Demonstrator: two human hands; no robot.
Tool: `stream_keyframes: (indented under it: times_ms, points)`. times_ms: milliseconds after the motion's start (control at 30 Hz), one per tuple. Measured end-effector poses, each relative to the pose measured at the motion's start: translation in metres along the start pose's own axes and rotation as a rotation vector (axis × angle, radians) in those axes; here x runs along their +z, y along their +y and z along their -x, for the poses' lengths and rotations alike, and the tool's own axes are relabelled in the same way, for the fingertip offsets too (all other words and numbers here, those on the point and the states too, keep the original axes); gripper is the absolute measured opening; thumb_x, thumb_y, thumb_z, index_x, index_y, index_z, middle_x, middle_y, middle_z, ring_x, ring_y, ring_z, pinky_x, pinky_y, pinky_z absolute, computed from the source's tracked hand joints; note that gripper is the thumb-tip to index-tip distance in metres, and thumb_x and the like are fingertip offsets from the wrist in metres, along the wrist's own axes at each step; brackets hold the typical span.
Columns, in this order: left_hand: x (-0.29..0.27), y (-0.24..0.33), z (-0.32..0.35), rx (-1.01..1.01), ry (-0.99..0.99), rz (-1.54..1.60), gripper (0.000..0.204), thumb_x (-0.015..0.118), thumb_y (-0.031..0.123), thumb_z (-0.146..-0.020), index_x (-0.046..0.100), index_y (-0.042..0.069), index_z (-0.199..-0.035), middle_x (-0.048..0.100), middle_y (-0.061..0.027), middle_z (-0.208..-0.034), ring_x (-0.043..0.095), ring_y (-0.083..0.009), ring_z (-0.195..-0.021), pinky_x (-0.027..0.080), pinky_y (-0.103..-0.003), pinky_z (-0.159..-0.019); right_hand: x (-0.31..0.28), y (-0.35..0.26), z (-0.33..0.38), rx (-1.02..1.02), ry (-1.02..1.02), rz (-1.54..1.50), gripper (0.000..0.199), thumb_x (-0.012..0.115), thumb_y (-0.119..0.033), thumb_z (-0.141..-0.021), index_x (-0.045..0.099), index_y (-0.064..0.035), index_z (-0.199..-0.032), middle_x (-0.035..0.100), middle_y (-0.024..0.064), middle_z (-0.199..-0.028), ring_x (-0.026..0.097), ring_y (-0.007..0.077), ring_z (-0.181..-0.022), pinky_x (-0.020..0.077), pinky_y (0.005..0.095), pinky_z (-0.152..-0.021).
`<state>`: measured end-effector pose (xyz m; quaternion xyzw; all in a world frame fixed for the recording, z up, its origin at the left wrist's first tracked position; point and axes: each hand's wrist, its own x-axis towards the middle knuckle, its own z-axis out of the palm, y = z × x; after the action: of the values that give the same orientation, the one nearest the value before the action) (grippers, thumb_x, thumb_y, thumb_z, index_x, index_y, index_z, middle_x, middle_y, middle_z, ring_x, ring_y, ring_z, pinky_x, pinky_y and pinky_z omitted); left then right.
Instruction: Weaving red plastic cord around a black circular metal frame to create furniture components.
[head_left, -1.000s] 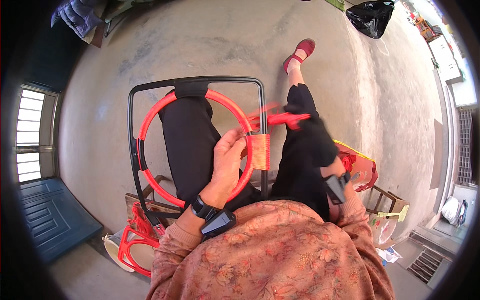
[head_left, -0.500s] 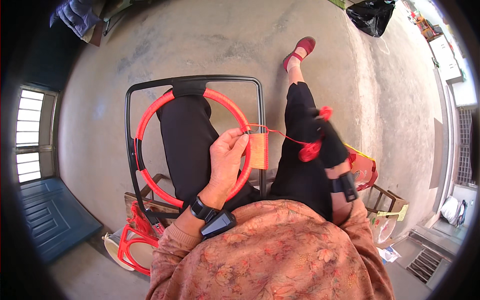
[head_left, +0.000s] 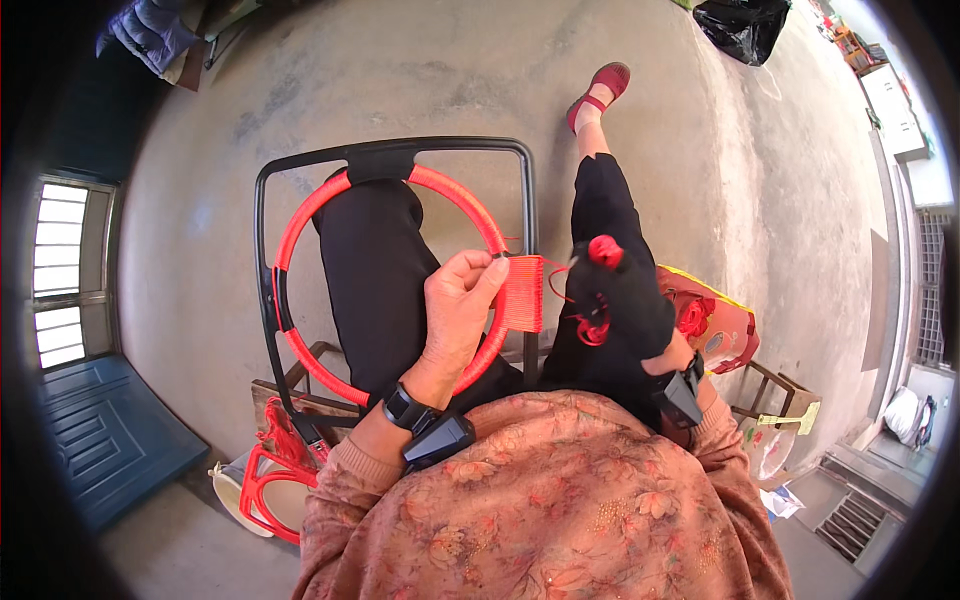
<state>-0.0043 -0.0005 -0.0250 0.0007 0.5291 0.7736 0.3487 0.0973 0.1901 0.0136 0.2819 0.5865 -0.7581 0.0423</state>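
A black metal frame (head_left: 532, 205) rests across my lap over my left thigh. Set inside it is a ring (head_left: 462, 192) wound with red cord, black parts showing at its top and left. Between the ring's right side and the frame's right bar lies a flat panel of red cord (head_left: 522, 297) in tight rows. My left hand (head_left: 452, 312) pinches the ring at the panel's upper corner. Just right of the frame, my right hand (head_left: 635, 312), in a black glove, grips a bundle of red cord (head_left: 605, 252) that shows above and below the fingers. A loose strand hangs beside it.
A red bag (head_left: 735, 335) with more red cord stands beyond my right wrist, near a wooden stool (head_left: 790, 400). A red plastic piece (head_left: 262, 490) sits at lower left by a pale round container. A black plastic bag (head_left: 742, 28) lies on the floor far right.
My right hand has come left and closer to the frame with the cord bundle. The strand, stretched between frame and hand before, now hangs slack. The frame has tilted slightly; my left hand keeps its pinch.
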Motion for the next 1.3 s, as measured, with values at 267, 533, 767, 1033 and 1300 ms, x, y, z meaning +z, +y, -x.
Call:
stream_keyframes:
  times_ms: [267, 533, 767, 1033, 1300]
  points:
    - [0.005, 0.002, -0.003, -0.097, 0.065, -0.013, 0.02, 0.06, 0.02, -0.099, 0.065, 0.001, -0.095, 0.067, -0.0008, -0.084, 0.063, -0.0071, -0.07, 0.053, -0.023, -0.066, -0.224, 0.05, -0.004, -0.276, 0.353, -0.888, 0.023, 0.051, -0.025, -0.1, 0.061, -0.0061, -0.109, 0.062, 0.0007, -0.085, 0.059, 0.0149, -0.074, 0.0469, 0.0268, -0.064]
    - [0.0, 0.001, -0.002, -0.184, 0.069, 0.046, 0.019, 0.055, 0.017, -0.101, 0.062, 0.0, -0.107, 0.067, -0.0028, -0.094, 0.064, -0.0085, -0.081, 0.053, -0.024, -0.071, -0.221, 0.045, 0.015, -0.366, 0.475, -0.414, 0.041, 0.056, -0.025, -0.097, 0.051, -0.0031, -0.131, 0.065, 0.0113, -0.109, 0.064, 0.025, -0.096, 0.0512, 0.0326, -0.089]
    - [0.0, -0.006, 0.0, -0.29, 0.031, -0.105, 0.017, 0.054, 0.007, -0.099, 0.061, -0.001, -0.112, 0.067, -0.0041, -0.097, 0.063, -0.0081, -0.081, 0.053, -0.023, -0.072, -0.024, 0.031, -0.017, -0.147, -0.397, 0.751, 0.048, 0.062, -0.02, -0.092, 0.048, -0.004, -0.135, 0.065, 0.0116, -0.113, 0.063, 0.0268, -0.101, 0.0502, 0.0335, -0.091]
    - [0.003, -0.004, 0.0, 0.307, 0.332, -0.584, 0.007, 0.06, 0.004, -0.094, 0.061, -0.001, -0.099, 0.065, -0.007, -0.09, 0.062, -0.0156, -0.08, 0.05, -0.03, -0.072, 0.012, 0.015, -0.058, -0.172, 0.056, 0.051, 0.065, 0.076, -0.007, -0.077, 0.048, -0.006, -0.136, 0.063, 0.0136, -0.121, 0.061, 0.0308, -0.112, 0.0487, 0.0356, -0.095]
    - [0.016, 0.015, 0.015, 0.739, 0.196, -0.797, 0.012, 0.062, 0.003, -0.088, 0.061, 0.0, -0.1, 0.062, -0.0136, -0.091, 0.06, -0.0281, -0.083, 0.049, -0.036, -0.076, 0.059, 0.006, -0.045, -0.901, -0.015, 0.725, 0.04, 0.068, -0.002, -0.075, 0.063, -0.0055, -0.115, 0.064, 0.0166, -0.11, 0.061, 0.0335, -0.106, 0.0501, 0.04, -0.088]
